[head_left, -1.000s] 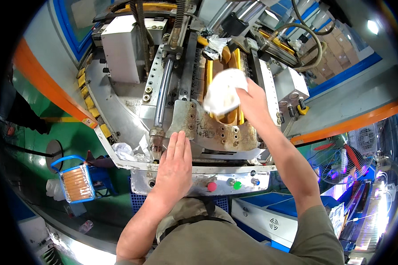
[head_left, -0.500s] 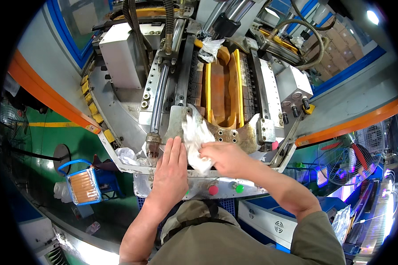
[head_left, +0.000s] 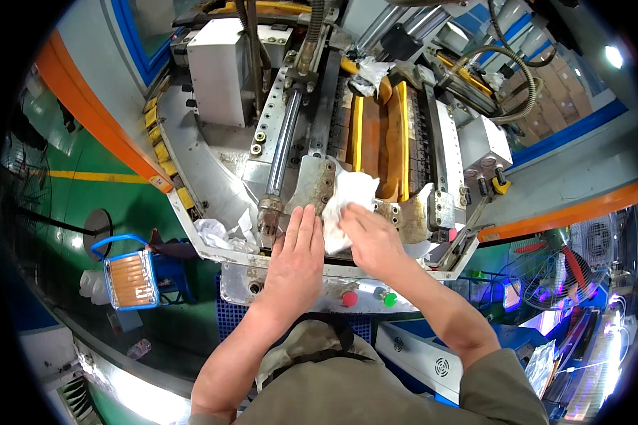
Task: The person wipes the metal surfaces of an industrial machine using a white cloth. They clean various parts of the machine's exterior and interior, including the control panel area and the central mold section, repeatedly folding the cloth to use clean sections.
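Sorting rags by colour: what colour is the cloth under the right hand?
White, crumpled cloth pressed under the right hand on the machine; clearest in the head view.

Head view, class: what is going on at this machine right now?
A person leans over a metal machine. The right hand presses a white cloth against the machine's near metal plate, just in front of the orange and yellow channel. The left hand lies flat on the machine's front edge beside it, holding nothing. Another crumpled cloth sits at the channel's far end, and a red button and a green button sit on the front panel.
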A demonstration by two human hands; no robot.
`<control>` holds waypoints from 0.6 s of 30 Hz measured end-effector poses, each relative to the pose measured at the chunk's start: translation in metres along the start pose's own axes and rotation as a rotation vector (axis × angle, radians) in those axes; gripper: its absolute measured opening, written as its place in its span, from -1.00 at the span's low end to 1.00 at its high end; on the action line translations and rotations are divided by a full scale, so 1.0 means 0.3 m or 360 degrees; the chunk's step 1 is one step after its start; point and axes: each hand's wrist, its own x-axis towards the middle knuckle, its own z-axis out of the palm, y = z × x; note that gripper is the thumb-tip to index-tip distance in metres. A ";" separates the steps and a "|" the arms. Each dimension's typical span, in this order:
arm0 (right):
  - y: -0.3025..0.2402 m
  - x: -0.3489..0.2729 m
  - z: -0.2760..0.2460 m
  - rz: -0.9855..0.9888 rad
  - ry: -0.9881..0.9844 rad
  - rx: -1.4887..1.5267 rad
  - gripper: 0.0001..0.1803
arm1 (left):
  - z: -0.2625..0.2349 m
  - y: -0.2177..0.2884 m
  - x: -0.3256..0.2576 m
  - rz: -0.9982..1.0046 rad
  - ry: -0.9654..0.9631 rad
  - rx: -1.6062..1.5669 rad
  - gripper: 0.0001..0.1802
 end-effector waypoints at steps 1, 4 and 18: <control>-0.013 -0.012 -0.019 0.0098 -0.0131 0.0118 -0.68 | 0.010 0.001 -0.009 -0.0016 0.0020 0.0014 -0.33; 0.043 0.050 -0.123 0.0889 -0.0318 0.0648 -0.71 | -0.028 0.044 -0.031 -0.0022 0.0091 -0.0015 -0.35; -0.079 0.176 0.074 -0.0334 0.0065 -0.0115 -0.67 | -0.131 -0.184 -0.563 -0.0244 -0.0449 -0.1402 -0.48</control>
